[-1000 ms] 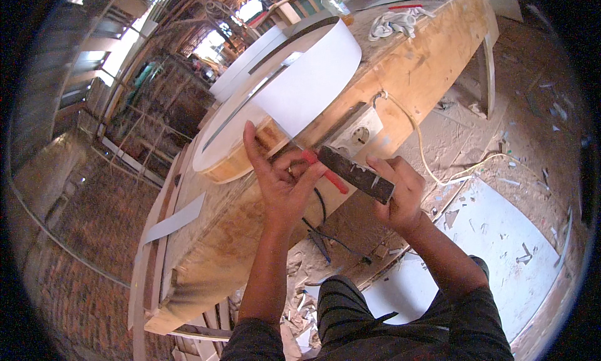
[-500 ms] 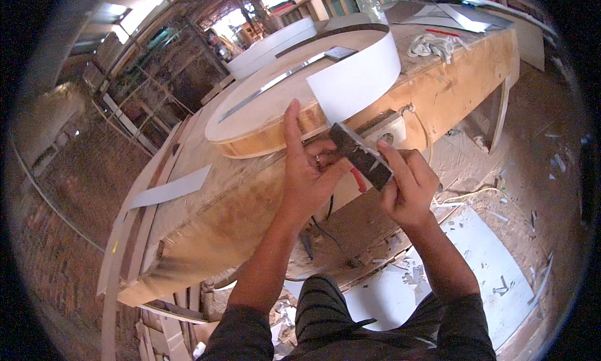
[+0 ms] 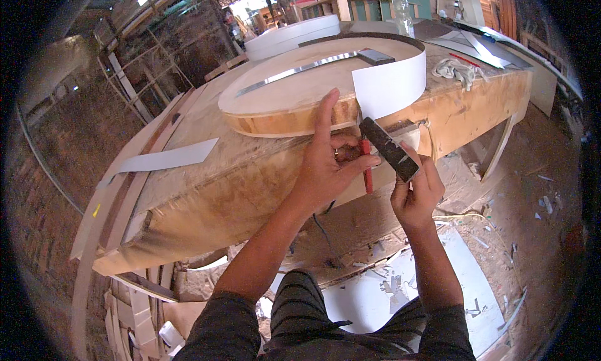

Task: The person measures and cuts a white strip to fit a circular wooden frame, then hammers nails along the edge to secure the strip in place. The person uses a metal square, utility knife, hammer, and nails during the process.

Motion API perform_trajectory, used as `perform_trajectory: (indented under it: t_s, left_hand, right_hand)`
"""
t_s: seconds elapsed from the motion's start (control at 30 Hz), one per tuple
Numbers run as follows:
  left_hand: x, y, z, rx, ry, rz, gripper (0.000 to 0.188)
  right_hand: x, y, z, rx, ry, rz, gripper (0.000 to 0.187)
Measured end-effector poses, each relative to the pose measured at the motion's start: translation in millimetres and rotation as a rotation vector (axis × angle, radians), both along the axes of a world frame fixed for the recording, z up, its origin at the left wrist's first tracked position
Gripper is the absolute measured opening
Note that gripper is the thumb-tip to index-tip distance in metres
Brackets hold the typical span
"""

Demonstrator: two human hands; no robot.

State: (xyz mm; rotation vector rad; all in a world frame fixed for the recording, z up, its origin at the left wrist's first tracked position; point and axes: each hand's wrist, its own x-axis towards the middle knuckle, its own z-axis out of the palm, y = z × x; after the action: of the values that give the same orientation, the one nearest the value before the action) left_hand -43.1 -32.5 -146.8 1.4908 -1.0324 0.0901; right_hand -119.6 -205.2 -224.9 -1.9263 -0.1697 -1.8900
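My right hand (image 3: 421, 189) grips a dark rectangular block (image 3: 389, 149), tilted, with small raised parts on its face; its exact kind is unclear. Beside its upper end my left hand (image 3: 328, 157) has the index finger raised and the thumb and other fingers closed around a slim red tool (image 3: 367, 173), whose kind I cannot make out. Just beyond both hands, a white strip (image 3: 391, 85) curves along the edge of a round wooden panel (image 3: 282, 88), its loose end standing free. A try square (image 3: 307, 68) lies flat on the panel.
The panel rests on a wooden workbench (image 3: 206, 198). A white strip (image 3: 166, 157) lies at the left, by long boards. White cloth (image 3: 456, 71), a red pencil-like stick (image 3: 463, 59) and a clear bottle (image 3: 402, 13) are at the far right. Scraps and a white sheet (image 3: 463, 261) cover the floor.
The view has shifted, so the bench sits differently in it. The dark block has turned in my right hand, and more of the red tool shows by my left fingers.
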Motion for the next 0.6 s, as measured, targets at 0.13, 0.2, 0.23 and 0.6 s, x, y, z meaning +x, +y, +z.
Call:
perform_trajectory:
  t_s: [0.13, 0.2, 0.23, 0.6]
  left_hand:
    - [1.5, -1.3, -4.4, -0.011, 0.086, -0.070, 0.116]
    - [0.0, 0.5, -4.3, -0.020, 0.018, -0.030, 0.117]
    - [-0.3, 1.4, -4.8, -0.024, -0.016, -0.010, 0.117]
    - [2.1, -3.9, -0.8, -0.005, 0.049, -0.038, 0.124]
  right_hand:
    - [-4.2, -5.4, -5.2, -0.024, -0.024, -0.027, 0.036]
    - [-12.4, -1.7, -8.0, -0.044, -0.027, -0.011, 0.027]
    - [-13.1, -0.8, -8.8, -0.055, -0.017, -0.002, 0.023]
    - [14.7, -15.0, -31.6, 0.053, -0.001, 0.038, 0.037]
